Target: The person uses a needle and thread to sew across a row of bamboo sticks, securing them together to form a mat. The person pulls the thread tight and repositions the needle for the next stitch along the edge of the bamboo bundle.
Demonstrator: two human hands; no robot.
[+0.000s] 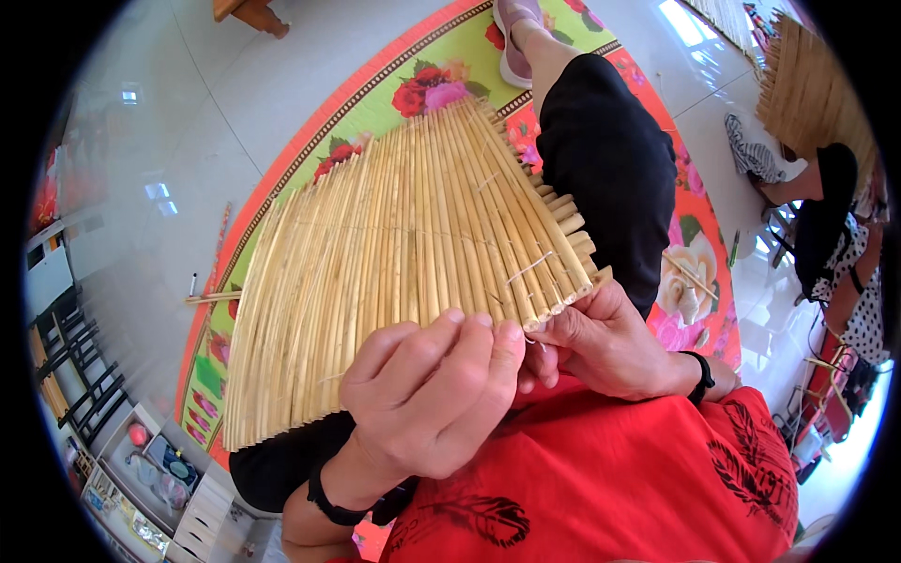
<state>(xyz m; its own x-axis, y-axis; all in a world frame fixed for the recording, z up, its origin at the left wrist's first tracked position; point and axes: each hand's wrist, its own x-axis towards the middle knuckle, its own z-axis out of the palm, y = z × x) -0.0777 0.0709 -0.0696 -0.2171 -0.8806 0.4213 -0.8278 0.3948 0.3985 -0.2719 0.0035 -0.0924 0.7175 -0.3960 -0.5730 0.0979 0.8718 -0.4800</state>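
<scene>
Red shirt (601, 469) cloth, soft and printed with dark feathers, bunches nearest the camera, below a stalk mat (375, 235) that lies slantwise over the person's lap. Left of the mat, two thin sticks (214, 297) lie on the flowered floor cover (202, 375), whose red border curves beside glossy pale tiles (188, 225). The mat itself is a fan-like row of straw-yellow stalks, stiff, round and smooth, packed side by side, with an uneven far end and fine threads crossing them. At its near edge, the left hand (436, 394) has its fingers bunched, their tips meeting the thumb in a pinch; whether thread or a stalk end sits between them, I cannot tell. Just beside it, the right hand (615, 342) grips the mat's near right corner, thumb by the cut, pale-cored stalk ends and fingers curled below. A white thread (535, 342) shows between the hands, so the step seems to be binding the outermost stalks; the next move probably calls for drawing that thread snug while the corner is kept steady. Thicker stubs (574, 223) jut out along the mat's right side, against matte black trousers (610, 169).
</scene>
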